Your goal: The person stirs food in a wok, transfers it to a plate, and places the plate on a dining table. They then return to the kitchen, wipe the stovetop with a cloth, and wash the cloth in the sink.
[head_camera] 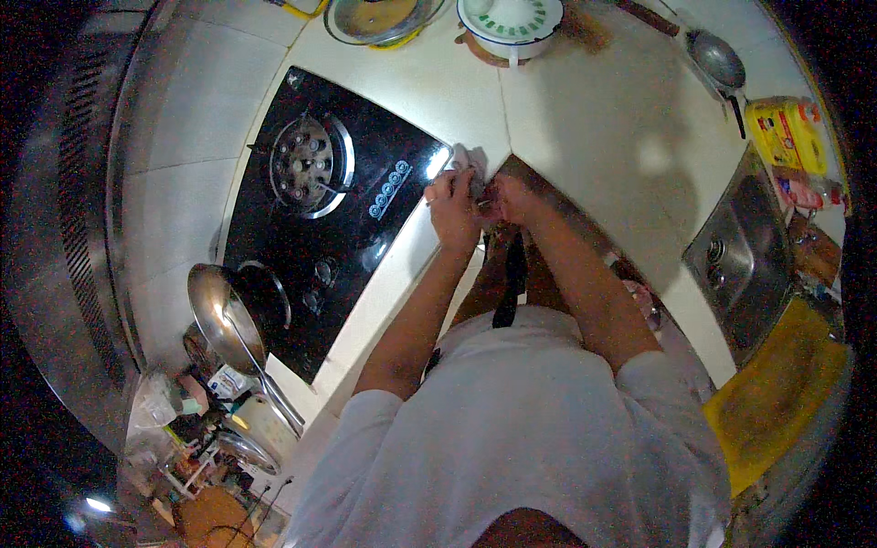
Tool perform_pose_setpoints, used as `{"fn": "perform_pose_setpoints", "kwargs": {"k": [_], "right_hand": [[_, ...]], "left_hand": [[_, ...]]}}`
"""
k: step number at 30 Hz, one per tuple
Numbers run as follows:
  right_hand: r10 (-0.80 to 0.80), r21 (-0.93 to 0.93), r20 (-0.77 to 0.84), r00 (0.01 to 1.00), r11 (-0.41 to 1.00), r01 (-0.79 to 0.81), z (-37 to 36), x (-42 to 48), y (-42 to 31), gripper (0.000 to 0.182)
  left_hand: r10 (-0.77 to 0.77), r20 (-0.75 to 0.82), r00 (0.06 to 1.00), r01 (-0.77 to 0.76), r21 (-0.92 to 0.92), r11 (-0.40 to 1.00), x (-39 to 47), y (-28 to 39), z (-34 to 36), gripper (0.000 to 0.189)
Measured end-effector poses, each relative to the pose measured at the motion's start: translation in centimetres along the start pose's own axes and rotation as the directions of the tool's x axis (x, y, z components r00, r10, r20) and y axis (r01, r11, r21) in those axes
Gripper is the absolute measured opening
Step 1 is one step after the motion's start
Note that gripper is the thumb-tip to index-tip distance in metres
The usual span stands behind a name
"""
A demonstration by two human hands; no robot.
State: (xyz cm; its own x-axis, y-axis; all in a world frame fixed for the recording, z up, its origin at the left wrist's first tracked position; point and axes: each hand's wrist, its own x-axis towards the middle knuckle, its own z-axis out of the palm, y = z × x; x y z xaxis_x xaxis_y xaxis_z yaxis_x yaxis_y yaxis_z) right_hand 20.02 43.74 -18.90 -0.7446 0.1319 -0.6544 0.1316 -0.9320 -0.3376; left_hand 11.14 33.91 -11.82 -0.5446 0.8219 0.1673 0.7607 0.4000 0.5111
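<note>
My left hand (pixel 453 209) is at the counter's front corner, by the near edge of the black glass gas stove (pixel 356 147). Its fingers curl over a small pale grey, crumpled thing (pixel 470 159), perhaps a cloth; blur hides what it is. Close beside it, my right hand (pixel 515 200) is at the wooden-edged corner of the other counter arm. The right fingers point toward the left hand and are partly hidden. Something small and pinkish shows dimly between the hands, too blurred to name.
A wok (pixel 226 312) with a ladle sits on the stove's near burner. Farther off stand a glass-lidded pan (pixel 384 24) and a white enamel pot (pixel 514 48). To the right are a skillet (pixel 716 58), a yellow jug (pixel 788 133), a steel sink (pixel 740 253) and a yellow mat (pixel 781 390).
</note>
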Motion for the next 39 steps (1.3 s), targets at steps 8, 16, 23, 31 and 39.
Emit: {"fn": "perform_pose_setpoints", "kwargs": {"k": [8,16,23,31,39], "right_hand": [[-0.054,-0.005,0.044,0.998,0.999,0.054,-1.6,0.2,-0.2,0.047],[-0.291,-0.395,0.095,0.952,0.867,0.304,-0.7,-1.2,-1.1,0.037],[-0.159,0.155,0.032,0.987,0.976,0.152,-10.6,-1.4,6.6,0.04],[-0.562,-0.435,-0.325,0.761,0.803,0.407,-10.0,-25.8,8.6,0.048],[-0.501,0.218,-0.739,0.45,0.454,0.864,-18.2,-36.7,20.7,0.044]], "left_hand": [[0.011,-0.01,1.0,-0.014,-0.359,0.933,1.7,-1.8,0.6,0.048],[0.148,0.068,0.987,-0.147,-0.012,0.989,0.9,-0.3,0.5,0.048],[0.102,0.542,0.834,0.399,-0.721,0.566,0.6,0.6,2.4,0.045],[0.224,0.646,0.73,0.554,-0.751,0.359,4.7,7.1,-1.8,0.037],[0.304,0.695,0.651,0.63,-0.719,0.294,4.5,11.7,2.9,0.035]]}}
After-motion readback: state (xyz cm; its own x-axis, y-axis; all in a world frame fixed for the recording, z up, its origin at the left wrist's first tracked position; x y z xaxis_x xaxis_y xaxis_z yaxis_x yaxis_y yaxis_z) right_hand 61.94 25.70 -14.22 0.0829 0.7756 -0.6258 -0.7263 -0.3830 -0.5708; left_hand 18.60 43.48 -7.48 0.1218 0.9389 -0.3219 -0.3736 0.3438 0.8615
